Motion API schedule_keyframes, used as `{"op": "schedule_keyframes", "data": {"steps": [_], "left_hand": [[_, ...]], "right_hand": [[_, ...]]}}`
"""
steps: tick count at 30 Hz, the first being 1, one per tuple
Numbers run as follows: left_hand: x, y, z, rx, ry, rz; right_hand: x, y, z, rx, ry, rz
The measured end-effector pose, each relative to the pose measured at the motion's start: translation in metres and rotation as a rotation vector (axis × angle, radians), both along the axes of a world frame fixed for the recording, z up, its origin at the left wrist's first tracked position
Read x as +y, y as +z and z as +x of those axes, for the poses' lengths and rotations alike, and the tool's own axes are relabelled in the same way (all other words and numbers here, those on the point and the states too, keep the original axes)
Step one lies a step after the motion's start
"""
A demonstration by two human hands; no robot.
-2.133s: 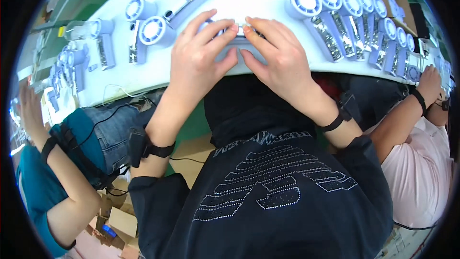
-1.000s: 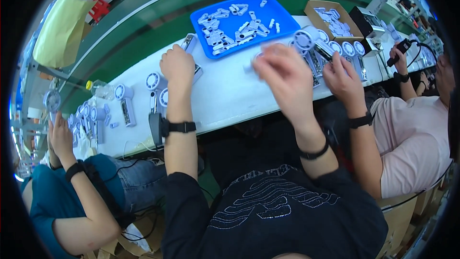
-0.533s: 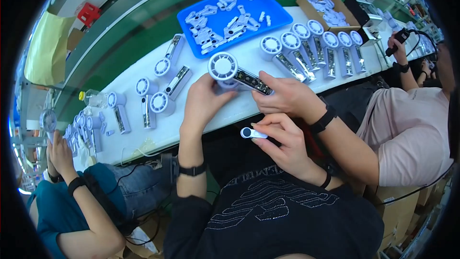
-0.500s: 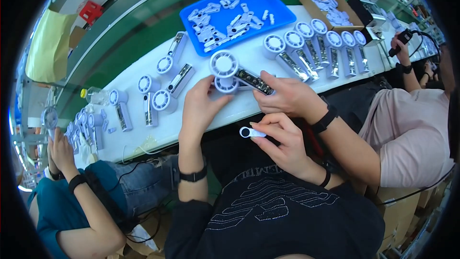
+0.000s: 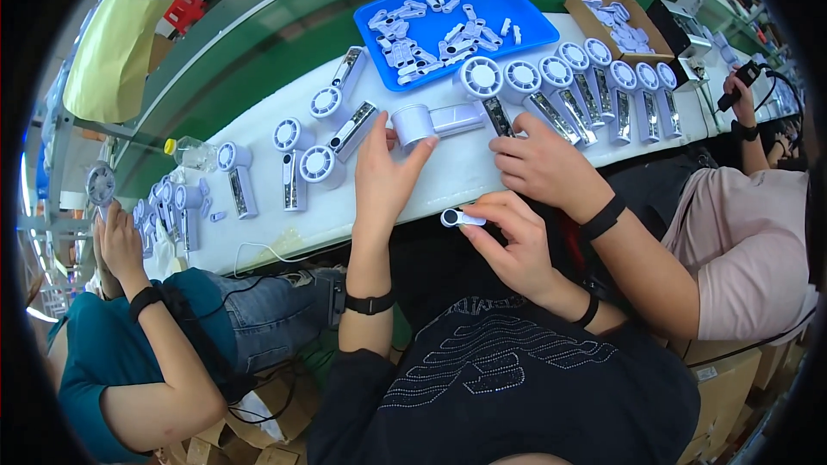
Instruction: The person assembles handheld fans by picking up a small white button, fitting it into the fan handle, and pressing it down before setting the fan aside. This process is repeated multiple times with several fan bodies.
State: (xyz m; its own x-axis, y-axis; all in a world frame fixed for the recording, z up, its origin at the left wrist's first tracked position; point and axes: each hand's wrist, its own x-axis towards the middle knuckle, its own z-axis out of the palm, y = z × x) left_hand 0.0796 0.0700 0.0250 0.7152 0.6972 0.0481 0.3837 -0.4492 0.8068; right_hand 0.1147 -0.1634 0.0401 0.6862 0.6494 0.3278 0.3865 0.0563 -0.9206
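Note:
My left hand (image 5: 385, 174) has its thumb and fingers around the round head of a white handheld fan (image 5: 414, 126), which lies on its side over the bench with its handle pointing right. In front of my body, my right hand (image 5: 514, 237) pinches a small white plastic cover (image 5: 459, 218) with a round black end. Just beyond, a co-worker's hand (image 5: 551, 162) from the right holds another fan (image 5: 481, 77), its handle uncovered over a dark circuit board.
A blue tray (image 5: 549, 30) of small white covers stands at the back, beside a cardboard box (image 5: 575, 2) of white parts. Several fans with exposed boards (image 5: 624, 77) line the right; more fans (image 5: 318, 165) lie left. Another co-worker's hand (image 5: 122, 245) holds a fan at far left.
The co-worker's fan has moved away from in front of mine, toward the row on the right. My fan now shows side-on, still at my left hand. My right hand keeps the cover.

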Motion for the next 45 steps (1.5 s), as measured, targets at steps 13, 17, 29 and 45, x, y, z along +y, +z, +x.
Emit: {"op": "schedule_keyframes", "data": {"steps": [13, 17, 29, 45], "left_hand": [[0.004, 0.005, 0.022, 0.058, 0.056, 0.037], [-0.007, 0.008, 0.021, -0.025, 0.084, 0.042], [0.0, 0.006, -0.014, -0.298, 0.197, 0.284], [0.017, 0.002, -0.06, -0.279, -0.27, 0.254]], "right_hand": [[0.011, -0.01, -0.001, 0.078, -0.014, 0.096], [0.007, -0.011, 0.008, 0.074, -0.001, 0.052], [0.051, -0.045, 0.084, -0.644, -0.414, -0.056], [0.058, -0.014, 0.09, -0.41, 0.137, 0.018]]}}
